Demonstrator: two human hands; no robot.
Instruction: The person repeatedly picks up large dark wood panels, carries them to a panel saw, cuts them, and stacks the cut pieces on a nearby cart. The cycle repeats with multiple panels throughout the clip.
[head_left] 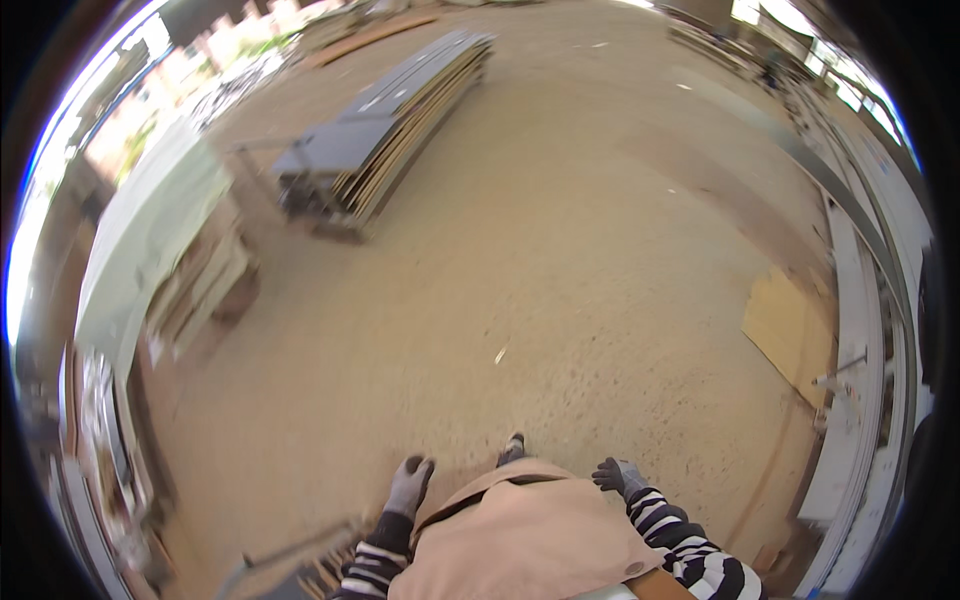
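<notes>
My left hand (410, 483), in a grey glove with darker fingertips, hangs beside my beige apron (520, 525), its fingers loosely curled but apart and holding nothing visible. My right hand (620, 478), also gloved, hangs at the apron's other side with its fingers spread and nothing in them. Both forearms wear black-and-white striped sleeves. A shoe (515, 440) shows just beyond the apron, on the dusty concrete floor (560, 300).
A long stack of grey-topped boards (365, 120) lies ahead-left. A pale sheet-covered pile (150, 220) stands at left. Machinery with metal rails (865, 400) runs along the right, a tan board (785, 330) beside it. A dark trolley or frame (280, 570) is at lower left.
</notes>
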